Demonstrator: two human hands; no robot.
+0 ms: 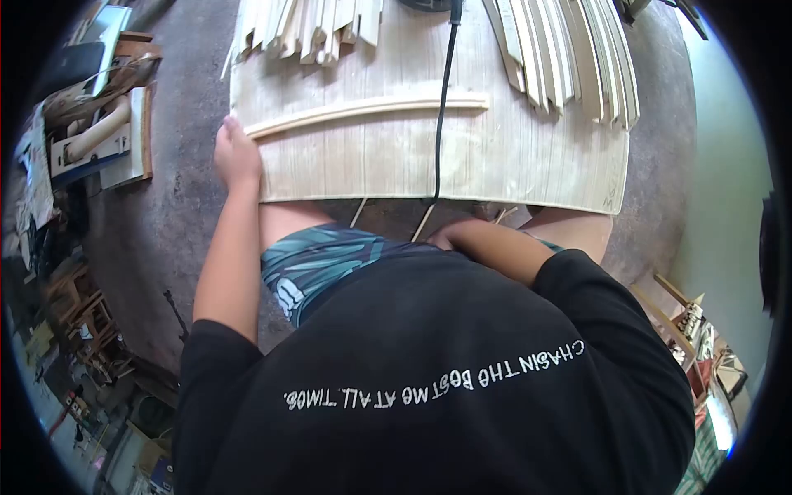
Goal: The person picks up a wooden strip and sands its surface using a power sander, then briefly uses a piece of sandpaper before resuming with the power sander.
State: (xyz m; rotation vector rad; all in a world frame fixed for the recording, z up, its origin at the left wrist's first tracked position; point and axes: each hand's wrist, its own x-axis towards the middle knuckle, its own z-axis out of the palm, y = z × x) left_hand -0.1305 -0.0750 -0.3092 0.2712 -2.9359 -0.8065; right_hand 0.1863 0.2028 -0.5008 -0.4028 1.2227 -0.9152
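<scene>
My left hand [238, 155] is at the left edge of the wooden board [355, 165], beside the left end of a long thin wood strip [363, 107]. Its fingers are partly hidden, and I cannot make out whether they grip anything. My right hand [444, 237] is low in front of my body, below the board's near edge, with its fingers mostly hidden. Close to it a thin stick [423, 223] slants under that edge. A black cable [445, 91] crosses over the strip and runs down past the near edge.
Bundles of wood strips lie on the board at the far left [318, 25] and far right [569, 58]. A dark device [425, 4] shows at the top. Wooden items [103, 136] stand on the left, and more wooden pieces [685, 330] are at the lower right.
</scene>
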